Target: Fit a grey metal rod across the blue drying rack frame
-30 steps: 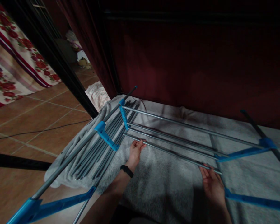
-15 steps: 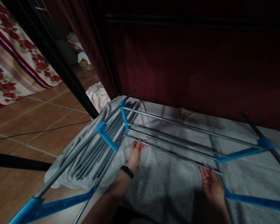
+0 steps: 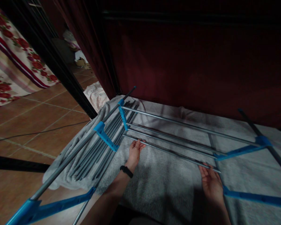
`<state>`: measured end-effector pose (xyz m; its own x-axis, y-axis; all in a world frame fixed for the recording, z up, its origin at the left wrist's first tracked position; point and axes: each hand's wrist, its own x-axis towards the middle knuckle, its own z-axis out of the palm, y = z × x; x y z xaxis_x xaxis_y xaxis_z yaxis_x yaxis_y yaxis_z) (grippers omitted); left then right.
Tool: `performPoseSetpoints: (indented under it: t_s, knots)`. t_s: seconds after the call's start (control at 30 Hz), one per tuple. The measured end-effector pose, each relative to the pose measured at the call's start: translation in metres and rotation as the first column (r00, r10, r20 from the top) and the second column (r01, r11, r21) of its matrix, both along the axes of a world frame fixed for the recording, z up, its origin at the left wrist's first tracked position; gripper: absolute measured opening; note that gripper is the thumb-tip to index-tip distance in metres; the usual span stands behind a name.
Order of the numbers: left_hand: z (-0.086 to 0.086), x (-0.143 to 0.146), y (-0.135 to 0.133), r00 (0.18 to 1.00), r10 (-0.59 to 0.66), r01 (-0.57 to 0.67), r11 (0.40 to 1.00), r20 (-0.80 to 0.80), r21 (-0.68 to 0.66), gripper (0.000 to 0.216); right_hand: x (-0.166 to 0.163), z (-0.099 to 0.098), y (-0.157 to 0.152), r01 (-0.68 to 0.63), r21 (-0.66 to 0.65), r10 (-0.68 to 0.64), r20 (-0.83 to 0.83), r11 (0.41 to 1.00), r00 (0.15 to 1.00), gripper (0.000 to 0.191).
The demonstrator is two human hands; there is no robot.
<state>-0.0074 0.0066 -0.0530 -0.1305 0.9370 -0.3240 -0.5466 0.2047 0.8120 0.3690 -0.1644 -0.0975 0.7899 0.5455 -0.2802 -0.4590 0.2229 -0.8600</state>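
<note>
A grey metal tube [image 3: 170,152] runs crosswise between my hands, its two ends free of the blue joints. Near its left end, my left hand [image 3: 134,152] pinches it, a black band on the wrist. Toward the other end, my right hand [image 3: 210,181] holds it with fingers underneath and thumb on top. Around the tube stands a partly assembled rack of grey poles [image 3: 67,164] and blue plastic brackets [image 3: 106,137]. Beyond it, other crossbars [image 3: 189,125] span from the left brackets to the right bracket [image 3: 243,151].
Several loose grey tubes [image 3: 100,147] lie in a bundle on the grey blanket [image 3: 159,181] at the left. A dark red curtain [image 3: 178,68] hangs behind. Black posts [image 3: 58,68] and a cable [image 3: 42,131] over the tiled floor [image 3: 14,122] are on the left.
The view has shifted slightly, so everything sits a little further left and up. Both hands keep their hold on the tube, which has hardly moved relative to the rack.
</note>
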Motion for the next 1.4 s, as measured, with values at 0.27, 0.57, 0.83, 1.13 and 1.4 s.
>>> performPoseSetpoints:
  t_s: [0.27, 0.57, 0.83, 1.13, 1.4]
  knots:
    - [0.003, 0.0, 0.0, 1.0, -0.012, 0.012, 1.0, -0.011, 0.005, 0.03, -0.003, 0.004, 0.001, 0.013, -0.024, -0.014, -0.018, 1.0, 1.0, 0.014]
    - [0.012, 0.001, -0.002, 0.999, -0.006, 0.005, 1.0, -0.034, -0.02, 0.023, -0.002, 0.001, 0.0, -0.004, 0.041, 0.006, -0.04, 0.999, 0.999, 0.017]
    - [0.018, 0.001, -0.002, 0.998, 0.051, -0.05, 0.997, 0.02, -0.062, 0.014, -0.011, 0.012, 0.003, 0.016, 0.031, -0.015, -0.017, 0.999, 1.0, 0.027]
    - [0.018, 0.0, 0.005, 0.998, 0.049, -0.048, 0.997, 0.025, -0.06, 0.032, -0.023, 0.022, 0.009, 0.014, 0.048, -0.014, -0.006, 0.999, 1.0, 0.023]
    - [0.014, 0.0, 0.006, 0.999, 0.048, -0.049, 0.998, -0.025, -0.039, 0.046, -0.017, 0.008, 0.006, 0.025, 0.071, -0.029, 0.055, 0.997, 0.998, 0.03]
